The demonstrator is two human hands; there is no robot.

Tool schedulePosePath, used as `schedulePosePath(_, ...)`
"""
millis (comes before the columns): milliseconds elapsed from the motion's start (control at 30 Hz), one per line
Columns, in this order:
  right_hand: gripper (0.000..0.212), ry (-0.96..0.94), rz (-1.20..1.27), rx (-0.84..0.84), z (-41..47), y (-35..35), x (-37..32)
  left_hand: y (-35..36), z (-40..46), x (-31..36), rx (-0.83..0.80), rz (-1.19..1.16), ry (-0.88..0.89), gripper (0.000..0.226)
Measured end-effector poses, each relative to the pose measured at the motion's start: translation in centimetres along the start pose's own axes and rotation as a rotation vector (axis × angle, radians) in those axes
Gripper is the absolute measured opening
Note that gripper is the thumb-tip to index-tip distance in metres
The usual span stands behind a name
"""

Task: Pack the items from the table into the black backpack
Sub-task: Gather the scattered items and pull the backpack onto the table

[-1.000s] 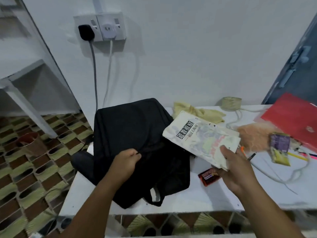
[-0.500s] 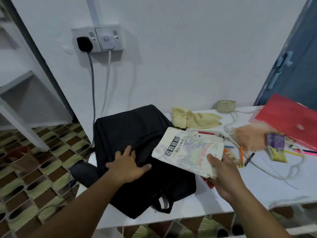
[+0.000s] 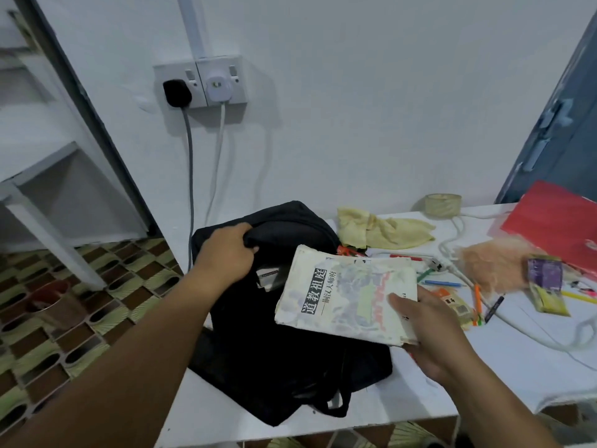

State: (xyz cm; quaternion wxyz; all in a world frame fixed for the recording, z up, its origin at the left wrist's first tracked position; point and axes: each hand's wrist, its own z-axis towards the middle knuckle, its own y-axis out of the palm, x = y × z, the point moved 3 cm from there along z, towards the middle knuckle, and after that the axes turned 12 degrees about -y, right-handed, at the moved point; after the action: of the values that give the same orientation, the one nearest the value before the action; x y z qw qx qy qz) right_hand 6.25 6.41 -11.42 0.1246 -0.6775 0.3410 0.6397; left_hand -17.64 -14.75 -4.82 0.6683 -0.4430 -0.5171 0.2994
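Note:
The black backpack [image 3: 277,360] lies on the left end of the white table [image 3: 504,379]. My left hand [image 3: 226,253] grips the top edge of the backpack's flap and lifts it, so a white label shows inside the gap. My right hand [image 3: 429,331] holds a worn white book [image 3: 345,292] with black Chinese characters on its cover by its right edge. The book hovers flat over the backpack, just right of the gap.
On the table lie a yellow cloth [image 3: 384,231], a tape roll [image 3: 442,205], a white cord [image 3: 458,240], several pens [image 3: 478,295], a peach fluffy thing [image 3: 494,266], a purple-and-yellow packet [image 3: 549,286] and a red folder [image 3: 555,221]. A wall socket [image 3: 200,82] with two plugs is above. Tiled floor lies to the left.
My left hand moved from the backpack's middle up to its top edge and gripped the flap, lifting it. My right hand brought the book leftward over the backpack.

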Motion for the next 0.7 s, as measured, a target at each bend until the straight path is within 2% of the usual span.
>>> schedulePosePath(233, 0.025, 0.058, -0.042, -0.048, 2.0, 4.2, 0.6, -1.6, 1.2, 2.1, 0.017, -0.072, 0.008, 0.019)
schedulePosePath(433, 0.024, 0.142, 0.179, 0.050, 5.6, 10.6, 3.5, -2.6, 1.3, 3.0, -0.009, -0.076, 0.030, 0.021)
schedulePosePath(633, 0.039, 0.247, 0.318, 0.190, 10.1, 16.5, 7.2, -3.7, 2.7, 3.7, -0.054, -0.079, 0.072, 0.020)
schedulePosePath(700, 0.052, 0.282, 0.254, 0.130, 12.4, 17.9, 7.7, -3.8, 3.2, 3.5, -0.080, -0.080, 0.052, 0.023)
